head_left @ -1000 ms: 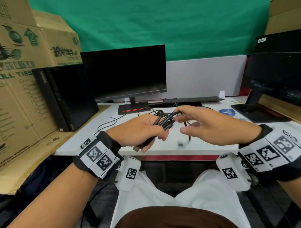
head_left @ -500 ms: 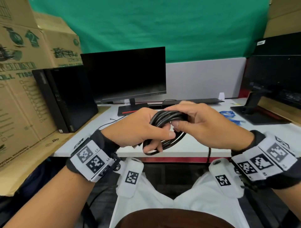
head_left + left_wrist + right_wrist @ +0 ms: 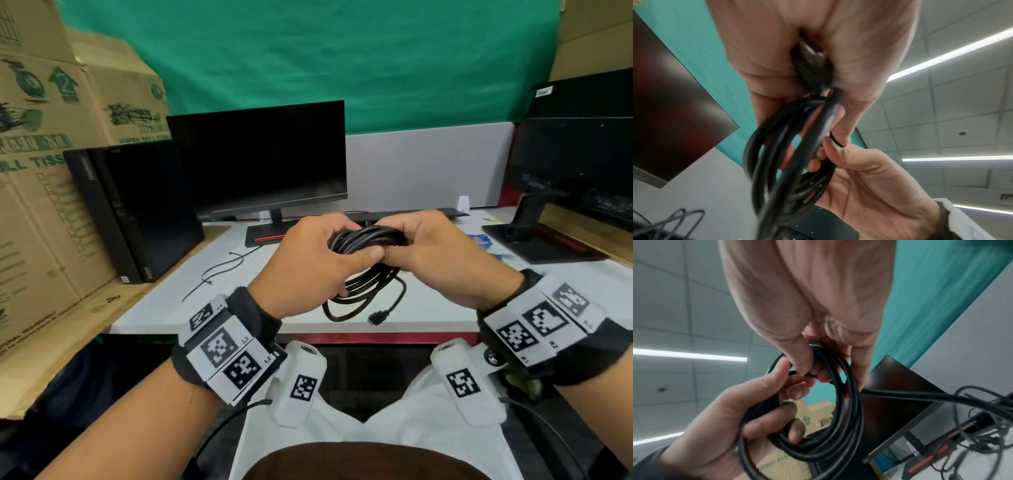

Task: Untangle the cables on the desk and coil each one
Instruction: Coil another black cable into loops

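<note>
A thick black cable [image 3: 363,240] is wound into several loops and held above the white desk [image 3: 164,301]. My left hand [image 3: 315,263] grips the left side of the coil [image 3: 789,155], fingers curled through the loops [image 3: 840,415]. My right hand [image 3: 435,253] pinches the top of the bundle from the right. The lower loops hang down, and the free end with its connector [image 3: 378,318] dangles near the desk's front edge. A thin black cable [image 3: 219,270] lies loose on the desk to the left. A blue cable [image 3: 481,240] lies at the right.
A monitor [image 3: 263,161] stands at the back centre, with a keyboard [image 3: 428,215] behind my hands. A black computer tower [image 3: 137,209] and cardboard boxes [image 3: 41,171] fill the left. A second monitor's stand [image 3: 534,236] sits at the right.
The loose strands have been gathered into a round coil. My right hand closed in and now pinches the bundle beside my left. The cable's free end came up to hang by the desk edge.
</note>
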Tool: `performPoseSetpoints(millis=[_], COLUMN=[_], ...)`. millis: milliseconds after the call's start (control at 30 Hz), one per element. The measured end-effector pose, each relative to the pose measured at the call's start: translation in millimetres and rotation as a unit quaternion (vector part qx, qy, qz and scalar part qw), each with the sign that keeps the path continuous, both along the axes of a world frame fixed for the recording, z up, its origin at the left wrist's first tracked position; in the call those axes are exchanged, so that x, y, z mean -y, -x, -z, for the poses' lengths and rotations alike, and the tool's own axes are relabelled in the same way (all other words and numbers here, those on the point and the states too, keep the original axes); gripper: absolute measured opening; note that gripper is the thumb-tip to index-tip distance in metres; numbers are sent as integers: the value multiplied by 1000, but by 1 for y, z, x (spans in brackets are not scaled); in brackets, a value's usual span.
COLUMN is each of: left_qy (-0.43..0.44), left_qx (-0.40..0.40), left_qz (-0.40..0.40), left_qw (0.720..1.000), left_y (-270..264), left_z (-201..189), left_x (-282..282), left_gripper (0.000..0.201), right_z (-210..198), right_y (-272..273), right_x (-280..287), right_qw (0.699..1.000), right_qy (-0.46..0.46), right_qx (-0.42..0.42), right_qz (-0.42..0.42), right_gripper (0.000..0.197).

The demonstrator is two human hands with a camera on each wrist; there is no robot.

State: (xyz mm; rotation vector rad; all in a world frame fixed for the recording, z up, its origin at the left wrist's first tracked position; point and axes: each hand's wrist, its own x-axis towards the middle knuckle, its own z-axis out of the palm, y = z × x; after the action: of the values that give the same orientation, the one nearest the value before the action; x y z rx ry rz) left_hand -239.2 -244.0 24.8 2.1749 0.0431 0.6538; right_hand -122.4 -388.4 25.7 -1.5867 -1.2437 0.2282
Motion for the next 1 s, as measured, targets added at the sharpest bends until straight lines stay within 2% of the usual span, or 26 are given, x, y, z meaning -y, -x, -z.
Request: performPoseSetpoints(millis=[67,133,267,333,400,433,600,700,767,833,900,967,1000], left_qy=[-24,-12,67,81,85,83,100,91,53,33,38,29,20], left_qx=[8,21,46,55,56,57,60,54,57,52,41,26,21], left_qz=[-13,-23,-36,-42,-51,-55,-59,-37,-22,12,58,111,132], left_qw=[1000,999,996,994,994,993,991,994,997,998,997,993,991], left_y=[1,0,0,1,2,2,3,5,5,4,7,13,17], left_z=[2,4,1,0,2,2,-2,0,2,1,-6,-12,-15], left_x=[-4,-6,-16,-21,-22,-21,-21,-15,-6,-2,-6,-14,-18], left_gripper=[10,7,9,8,7,7,10,11,12,14,14,11,9], right_z=[6,11,15,17,22,24,28,24,23,16,7,-1,-4], right_y=[0,1,-1,2,5,6,10,11,13,14,14,12,12], right_x=[-3,-5,-6,-5,-5,-6,-9,-9,-10,-8,-2,7,12], right_qw=[1000,998,997,994,984,979,977,978,976,985,995,960,940], right_qy=[1,-8,-57,-69,-52,-43,53,57,73,74,79,96,107], right_qx=[28,58,22,75,162,187,201,198,204,154,-10,-191,-223], right_qz=[10,31,39,34,52,64,44,23,35,19,-65,-182,-238], right_gripper=[9,10,44,40,35,38,68,63,44,11,19,24,26])
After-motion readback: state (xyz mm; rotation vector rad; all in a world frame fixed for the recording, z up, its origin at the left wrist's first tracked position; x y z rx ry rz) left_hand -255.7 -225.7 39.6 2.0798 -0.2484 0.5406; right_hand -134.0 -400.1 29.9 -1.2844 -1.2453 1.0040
